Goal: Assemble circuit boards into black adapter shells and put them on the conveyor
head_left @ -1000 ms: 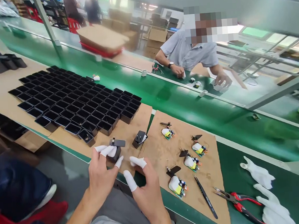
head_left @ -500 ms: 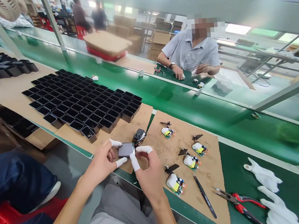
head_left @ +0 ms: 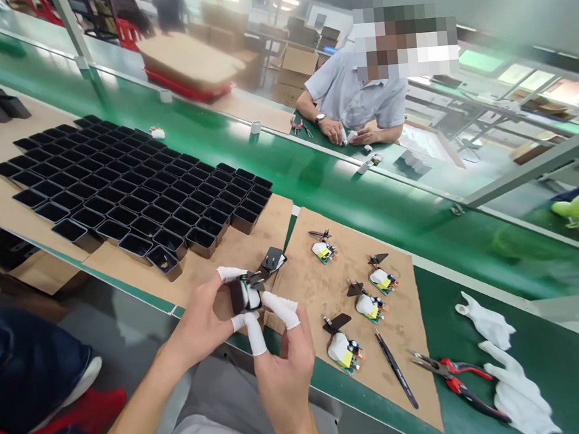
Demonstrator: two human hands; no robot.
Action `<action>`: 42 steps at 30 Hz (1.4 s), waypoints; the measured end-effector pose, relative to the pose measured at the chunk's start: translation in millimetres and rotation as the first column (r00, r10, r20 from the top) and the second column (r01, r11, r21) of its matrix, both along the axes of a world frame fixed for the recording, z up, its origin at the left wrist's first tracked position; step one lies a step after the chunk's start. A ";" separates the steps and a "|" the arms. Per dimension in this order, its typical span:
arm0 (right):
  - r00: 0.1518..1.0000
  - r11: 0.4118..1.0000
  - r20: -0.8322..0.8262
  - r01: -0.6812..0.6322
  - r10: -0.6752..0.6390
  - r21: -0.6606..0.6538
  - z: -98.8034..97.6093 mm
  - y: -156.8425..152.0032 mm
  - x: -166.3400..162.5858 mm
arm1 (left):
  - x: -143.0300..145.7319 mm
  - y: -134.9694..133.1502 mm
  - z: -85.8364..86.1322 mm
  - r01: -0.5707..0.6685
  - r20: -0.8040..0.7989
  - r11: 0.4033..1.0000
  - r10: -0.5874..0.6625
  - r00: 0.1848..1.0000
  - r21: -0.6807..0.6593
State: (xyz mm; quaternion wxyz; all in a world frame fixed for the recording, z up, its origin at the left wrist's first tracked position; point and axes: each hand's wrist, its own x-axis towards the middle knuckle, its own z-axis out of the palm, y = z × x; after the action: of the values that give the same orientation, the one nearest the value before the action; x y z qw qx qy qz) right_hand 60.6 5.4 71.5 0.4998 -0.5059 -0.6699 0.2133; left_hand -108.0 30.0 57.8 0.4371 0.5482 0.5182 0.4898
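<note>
My left hand (head_left: 204,317) and my right hand (head_left: 280,358), both with white finger cots, pinch a small black plastic housing (head_left: 240,296) from either side, just above the front edge of the cardboard sheet (head_left: 232,251). A white part and a dark plug piece show at the housing's open end. Another black housing with a plug (head_left: 271,261) lies on the cardboard just beyond my fingers. Several small circuit boards with white parts (head_left: 344,353) lie on a second cardboard sheet (head_left: 411,361) to the right.
Rows of empty black housings (head_left: 131,189) fill the cardboard at left. Black tweezers (head_left: 394,369), red-handled pliers (head_left: 453,384) and white gloves (head_left: 507,374) lie at right. A green conveyor belt (head_left: 318,195) runs behind; a person (head_left: 355,98) works across it.
My hands have turned the black housing so its open end with the white part shows. The view has shifted slightly; the person opposite has brought both hands together.
</note>
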 end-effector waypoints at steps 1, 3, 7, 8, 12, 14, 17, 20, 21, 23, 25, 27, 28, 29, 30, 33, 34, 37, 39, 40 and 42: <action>1.000 1.000 -0.012 0.007 -0.007 0.030 1.4 2.5 -3.7 | 1.2 -2.6 -1.2 -0.012 0.057 1.000 0.012 0.998 0.001; 1.000 0.997 0.016 -0.015 0.014 0.075 2.7 8.6 -9.6 | 4.3 -6.0 -2.5 -0.032 0.121 0.999 0.031 0.992 0.008; 0.994 0.995 0.089 -0.071 0.065 0.066 1.5 17.9 -15.2 | 9.6 -6.4 -6.3 -0.104 0.089 0.994 0.100 0.991 0.038; 0.993 0.996 0.096 -0.070 0.064 0.058 0.9 18.8 -15.5 | 10.5 -6.1 -8.4 -0.128 0.056 0.990 0.125 0.991 0.053; 0.988 0.994 0.106 -0.112 0.110 0.013 -2.7 17.8 -13.7 | 13.2 -5.4 -19.3 -0.165 -0.115 0.980 0.178 0.977 0.116; 0.989 0.995 0.103 -0.098 0.101 -0.036 -5.5 16.5 -11.9 | 15.0 -5.4 -23.2 -0.151 -0.192 0.978 0.177 0.965 0.140; 0.994 0.997 0.106 0.003 0.005 -0.076 -10.8 15.2 -9.8 | 19.0 -5.6 -25.2 -0.185 -0.282 0.969 0.226 0.932 0.166; 0.994 0.999 0.111 0.005 0.001 -0.047 -14.1 14.8 -8.8 | 23.6 -6.8 -23.1 -0.243 -0.306 0.957 0.282 0.909 0.158; 0.993 0.999 0.112 -0.019 0.023 -0.037 -13.9 14.9 -8.2 | 25.3 -7.5 -21.6 -0.252 -0.300 0.955 0.288 0.909 0.154; 0.992 0.998 0.117 -0.051 0.053 -0.020 -11.2 15.2 -5.7 | 29.2 -9.6 -17.6 -0.265 -0.280 0.952 0.298 0.913 0.151; 0.989 0.998 0.134 -0.062 0.061 -0.001 -6.4 15.6 -0.8 | 34.4 -12.1 -13.8 -0.267 -0.256 0.952 0.299 0.919 0.151; 0.985 0.998 0.160 -0.070 0.069 0.004 -1.6 15.8 5.7 | 40.8 -14.5 -11.5 -0.240 -0.233 0.960 0.270 0.934 0.146; 0.982 0.997 0.172 -0.080 0.078 0.003 0.1 15.5 9.0 | 44.2 -15.5 -11.1 -0.221 -0.223 0.965 0.249 0.942 0.142; 0.980 0.996 0.178 -0.089 0.088 0.001 1.1 15.0 12.2 | 47.3 -16.5 -11.2 -0.207 -0.216 0.968 0.234 0.948 0.140; 0.980 0.996 0.179 -0.093 0.092 -0.001 1.5 14.2 15.1 | 50.1 -17.5 -11.3 -0.200 -0.211 0.970 0.225 0.951 0.136; 0.984 0.996 0.157 -0.088 0.083 0.025 1.6 8.8 25.7 | 55.3 -21.5 -9.5 -0.212 -0.184 0.967 0.235 0.954 0.139; 0.987 0.996 0.138 -0.086 0.081 0.032 2.5 6.1 31.0 | 56.1 -23.2 -7.5 -0.208 -0.165 0.968 0.230 0.959 0.138; 0.997 0.997 0.056 -0.047 0.044 0.057 12.1 -0.8 56.1 | 57.2 -26.3 2.2 -0.122 -0.092 0.987 0.131 0.987 0.100; 0.998 1.000 0.068 -0.012 0.010 0.021 22.6 -1.4 78.4 | 59.0 -24.4 9.1 -0.010 -0.058 0.998 0.014 0.998 0.065; 0.994 0.999 0.107 -0.020 0.023 -0.028 27.8 0.0 89.9 | 60.9 -21.8 11.9 0.052 -0.047 0.997 -0.050 0.998 0.051; 0.976 0.980 0.175 -0.099 0.130 -0.173 36.0 4.7 110.7 | 66.9 -14.5 15.5 0.164 -0.038 0.986 -0.162 0.986 0.034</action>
State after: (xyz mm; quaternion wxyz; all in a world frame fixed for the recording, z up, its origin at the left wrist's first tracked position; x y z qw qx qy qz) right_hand 171.3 10.1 107.5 0.3787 -0.5233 -0.7219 0.2480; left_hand -41.0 15.5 73.2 0.4563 0.6052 0.4703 0.4521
